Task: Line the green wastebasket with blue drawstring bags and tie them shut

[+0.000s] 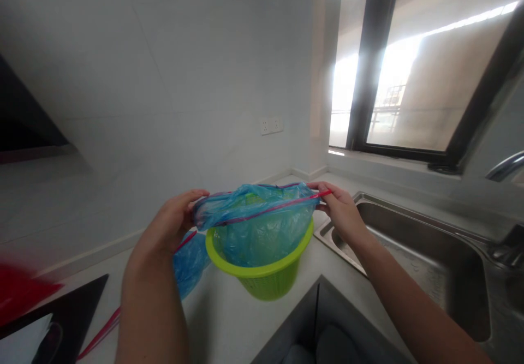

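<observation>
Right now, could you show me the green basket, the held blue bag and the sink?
Green basket [270, 284]: head view, on its front wall.
Held blue bag [262, 238]: head view, on its middle.
Sink [428, 260]: head view, inside its basin.

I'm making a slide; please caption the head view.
Left hand and right hand hold a blue bag hanging into a green basket beside a sink.
</observation>
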